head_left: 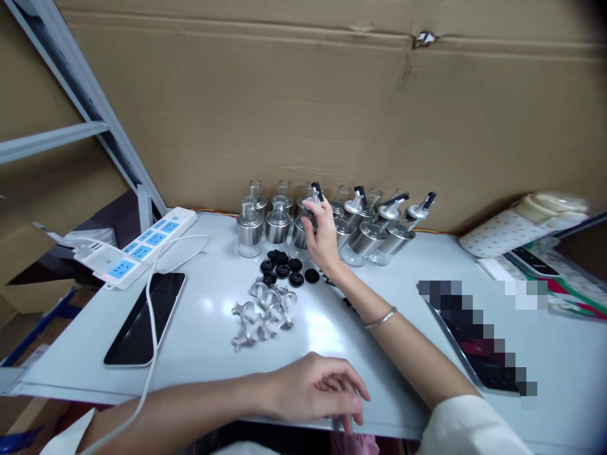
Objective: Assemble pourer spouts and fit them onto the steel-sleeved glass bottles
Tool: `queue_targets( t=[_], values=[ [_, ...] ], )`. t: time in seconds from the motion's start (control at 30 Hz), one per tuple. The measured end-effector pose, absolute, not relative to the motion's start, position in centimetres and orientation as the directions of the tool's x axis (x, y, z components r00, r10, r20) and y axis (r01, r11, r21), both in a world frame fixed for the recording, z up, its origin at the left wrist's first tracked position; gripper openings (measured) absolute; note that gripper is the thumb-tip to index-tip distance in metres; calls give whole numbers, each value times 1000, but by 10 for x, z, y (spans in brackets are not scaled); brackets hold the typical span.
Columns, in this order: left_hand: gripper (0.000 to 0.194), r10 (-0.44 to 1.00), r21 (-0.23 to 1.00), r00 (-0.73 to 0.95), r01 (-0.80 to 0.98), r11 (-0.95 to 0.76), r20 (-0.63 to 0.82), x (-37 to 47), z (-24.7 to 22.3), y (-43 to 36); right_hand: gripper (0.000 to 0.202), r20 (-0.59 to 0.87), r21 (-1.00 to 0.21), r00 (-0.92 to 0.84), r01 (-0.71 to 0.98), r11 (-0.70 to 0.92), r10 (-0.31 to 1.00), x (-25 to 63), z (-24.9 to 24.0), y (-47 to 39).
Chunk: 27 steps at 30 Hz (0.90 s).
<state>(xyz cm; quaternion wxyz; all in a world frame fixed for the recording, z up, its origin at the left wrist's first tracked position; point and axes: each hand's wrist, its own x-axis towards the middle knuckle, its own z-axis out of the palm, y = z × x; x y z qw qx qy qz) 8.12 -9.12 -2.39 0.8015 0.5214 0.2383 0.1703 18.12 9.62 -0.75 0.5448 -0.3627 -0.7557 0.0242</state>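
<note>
Right hand (pixel 324 237) up at a black-and-silver spout (pixel 317 191) amid the bottles (pixel 249 232), fingers curled, thumb apart; honestly can't tell if pinching it. Left hand (pixel 313 387) loosely spread over the tabletop (pixel 203 347) edge. Black caps (pixel 282 272) plus silver pieces (pixel 270 300) in front of the bottles, phone (pixel 135 325) off left.

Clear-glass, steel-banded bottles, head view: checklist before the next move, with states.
1. Left hand free: ok, nothing visible in it.
2. Right hand gripping a black-and-silver pour spout: cannot tell, the contact is hidden.
3. Spouts on all clear-glass, steel-banded bottles: not ok, the front row's leftmost two have bare necks.
4. Round black plastic stoppers in view: ok, loose in front of the bottles.
5. White cable clear of left forearm: cannot tell, it crosses the forearm in view.
</note>
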Motion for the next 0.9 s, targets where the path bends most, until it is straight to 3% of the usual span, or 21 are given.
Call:
queue_targets(
  t=[0.2,0.3,0.37,0.53,0.77,0.9],
  values=[
    [56,524,894,823,-46,445,-218,79,-21,-86,30,809,-359,-208,565,742,550,200,5,39],
    [52,531,887,819,-60,457,-218,78,-21,-83,19,656,-337,-477,509,792,585,210,3,10],
    [52,532,881,817,-66,468,-221,78,-21,-81,17,488,-424,-569,509,749,662,212,-2,-1],
    [49,527,874,818,-65,482,-230,78,-20,-79,17,228,-588,-532,592,550,816,206,-15,-7],
    [46,559,885,800,-79,459,-218,76,-20,-80,9,25,-761,-472,562,323,881,204,-13,-8],
    [34,673,940,726,-115,321,-141,72,-16,-82,9,-58,-922,-399,372,104,915,215,-10,-9]
  ],
)
